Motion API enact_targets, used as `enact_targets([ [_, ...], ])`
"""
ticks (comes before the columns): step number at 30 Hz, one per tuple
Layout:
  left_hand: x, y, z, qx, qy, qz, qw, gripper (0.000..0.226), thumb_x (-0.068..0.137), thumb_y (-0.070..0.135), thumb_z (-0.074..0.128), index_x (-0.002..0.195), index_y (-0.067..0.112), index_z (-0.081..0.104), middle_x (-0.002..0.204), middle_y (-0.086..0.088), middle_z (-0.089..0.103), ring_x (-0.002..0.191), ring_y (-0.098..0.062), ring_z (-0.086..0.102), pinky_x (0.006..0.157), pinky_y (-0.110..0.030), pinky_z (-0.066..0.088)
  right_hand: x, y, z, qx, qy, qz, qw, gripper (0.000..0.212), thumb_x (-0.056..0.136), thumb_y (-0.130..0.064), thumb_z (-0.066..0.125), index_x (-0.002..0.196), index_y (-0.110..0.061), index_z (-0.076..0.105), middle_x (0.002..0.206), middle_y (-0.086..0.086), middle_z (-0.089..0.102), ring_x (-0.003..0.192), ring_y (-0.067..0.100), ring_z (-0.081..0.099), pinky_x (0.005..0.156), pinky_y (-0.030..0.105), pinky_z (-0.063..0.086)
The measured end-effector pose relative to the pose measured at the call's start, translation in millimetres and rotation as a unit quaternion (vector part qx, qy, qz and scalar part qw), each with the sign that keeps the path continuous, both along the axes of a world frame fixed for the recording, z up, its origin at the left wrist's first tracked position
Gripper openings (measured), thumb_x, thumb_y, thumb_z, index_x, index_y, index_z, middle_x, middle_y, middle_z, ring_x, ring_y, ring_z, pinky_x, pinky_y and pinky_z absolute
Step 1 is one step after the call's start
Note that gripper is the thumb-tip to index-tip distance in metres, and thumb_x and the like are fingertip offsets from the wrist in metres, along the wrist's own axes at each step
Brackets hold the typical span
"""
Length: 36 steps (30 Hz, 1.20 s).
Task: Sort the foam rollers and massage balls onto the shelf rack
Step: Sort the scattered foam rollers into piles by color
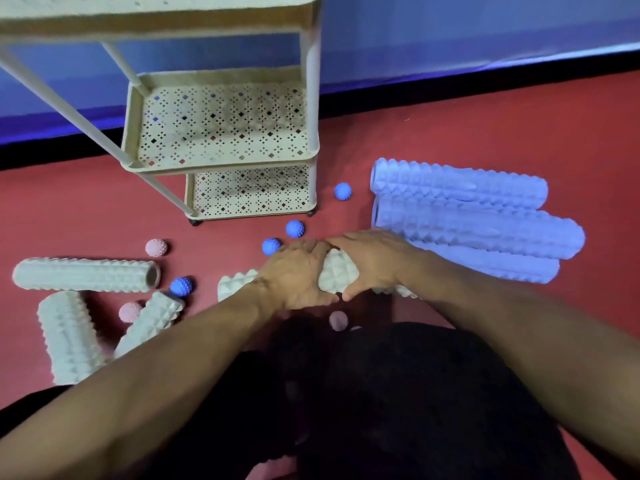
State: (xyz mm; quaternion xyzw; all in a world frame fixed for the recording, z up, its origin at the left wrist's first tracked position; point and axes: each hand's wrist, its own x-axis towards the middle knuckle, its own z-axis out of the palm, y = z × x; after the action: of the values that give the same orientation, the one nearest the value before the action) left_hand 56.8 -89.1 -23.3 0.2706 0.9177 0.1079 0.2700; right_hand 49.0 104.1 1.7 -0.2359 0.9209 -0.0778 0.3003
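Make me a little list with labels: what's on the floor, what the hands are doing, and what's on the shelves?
hands: left hand and right hand both grip one white roller
white rollers on floor: three at the left, e.g.
blue rollers: three, side by side at the right
blue balls: four, e.g.
pink balls: three, e.g.
rack: the two lower shelves hold nothing
floor: red

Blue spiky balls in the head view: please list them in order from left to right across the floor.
Dark blue ball by the white rollers → blue ball beside the left hand → blue ball a little farther back → blue ball near the rack's right corner.
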Motion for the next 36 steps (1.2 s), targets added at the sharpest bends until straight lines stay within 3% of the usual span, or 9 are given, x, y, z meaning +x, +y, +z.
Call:
enact_targets([
  [5,1,7,1,-0.046,-0.036,-0.036,0.998,0.095,0.060,0.080,0.067,0.133,0.028,0.035,0.125,0.002,0.058,0.106,-0.027,0.061,0.083,-0.038,0.051,27,60,0,-0.005,-0.015,-0.082,0.996,0.072,0.053,-0.070,0.077,0.114,-0.040,0.056,0.100,-0.018,0.055,0.096,0.010,0.057,0.074,0.030,0.044],
  [10,6,13,-15,-0.033,-0.031,-0.045,0.998,0.089,0.057,0.085,0.062,0.126,0.033,0.044,0.120,0.009,0.057,0.108,-0.022,0.061,0.083,-0.036,0.052,70,114,-25,-0.019,-0.054,-0.177,0.983,0.083,0.057,-0.061,0.083,0.128,-0.034,0.050,0.113,-0.013,0.054,0.107,0.016,0.055,0.084,0.031,0.042],
  [14,19,49,-29,-0.004,-0.041,-0.066,0.997,0.081,0.065,0.082,0.057,0.132,0.039,0.044,0.129,0.010,0.056,0.120,-0.019,0.056,0.091,-0.036,0.049,98,127,-50,0.019,-0.052,-0.157,0.986,0.098,0.068,-0.060,0.079,0.149,-0.033,0.031,0.135,-0.002,0.053,0.120,0.024,0.053,0.098,0.034,0.042],
  [19,40,92,-56,0.011,-0.045,-0.085,0.995,0.084,0.072,0.081,0.055,0.143,0.037,0.040,0.142,0.006,0.049,0.131,-0.022,0.047,0.107,-0.039,0.040,129,143,-83,0.025,-0.011,-0.170,0.985,0.094,0.069,-0.054,0.075,0.150,-0.035,0.030,0.134,-0.001,0.054,0.116,0.024,0.054,0.096,0.039,0.041],
  [23,42,93,-72,0.025,-0.076,-0.050,0.996,0.094,0.069,0.084,0.050,0.146,0.032,0.037,0.139,0.002,0.045,0.129,-0.026,0.046,0.105,-0.042,0.041,148,161,-121,0.060,0.000,-0.219,0.974,0.089,0.069,-0.058,0.075,0.144,-0.030,0.036,0.138,0.000,0.048,0.123,0.027,0.050,0.100,0.043,0.039],
  [27,39,62,-85,0.021,-0.086,0.064,0.994,0.092,0.071,0.076,0.056,0.147,0.027,0.038,0.139,-0.002,0.045,0.128,-0.029,0.049,0.102,-0.050,0.045,163,171,-158,0.101,0.036,-0.237,0.966,0.093,0.051,-0.060,0.085,0.131,-0.026,0.049,0.119,0.007,0.046,0.104,0.029,0.048,0.088,0.041,0.046],
  [30,39,33,-89,0.019,-0.073,0.092,0.993,0.085,0.074,0.073,0.058,0.144,0.025,0.046,0.134,-0.001,0.049,0.123,-0.028,0.052,0.098,-0.048,0.048,168,165,-174,0.106,0.117,-0.250,0.955,0.063,0.064,-0.054,0.079,0.113,-0.020,0.059,0.109,0.012,0.052,0.095,0.032,0.050,0.081,0.042,0.043],
  [32,36,18,-89,0.013,-0.084,0.107,0.991,0.080,0.076,0.069,0.059,0.143,0.027,0.047,0.131,0.000,0.050,0.121,-0.026,0.051,0.098,-0.045,0.046,170,161,-179,0.119,0.190,-0.265,0.938,0.033,0.079,-0.029,0.067,0.107,-0.018,0.055,0.104,0.013,0.056,0.092,0.033,0.053,0.080,0.042,0.039],
  [36,33,7,-91,-0.027,-0.072,0.112,0.991,0.070,0.085,0.057,0.065,0.143,0.024,0.044,0.135,-0.001,0.047,0.125,-0.027,0.048,0.098,-0.046,0.046,167,158,-175,0.133,0.190,-0.280,0.931,0.035,0.076,-0.014,0.057,0.110,-0.017,0.049,0.103,0.014,0.059,0.089,0.033,0.056,0.075,0.042,0.045],
])
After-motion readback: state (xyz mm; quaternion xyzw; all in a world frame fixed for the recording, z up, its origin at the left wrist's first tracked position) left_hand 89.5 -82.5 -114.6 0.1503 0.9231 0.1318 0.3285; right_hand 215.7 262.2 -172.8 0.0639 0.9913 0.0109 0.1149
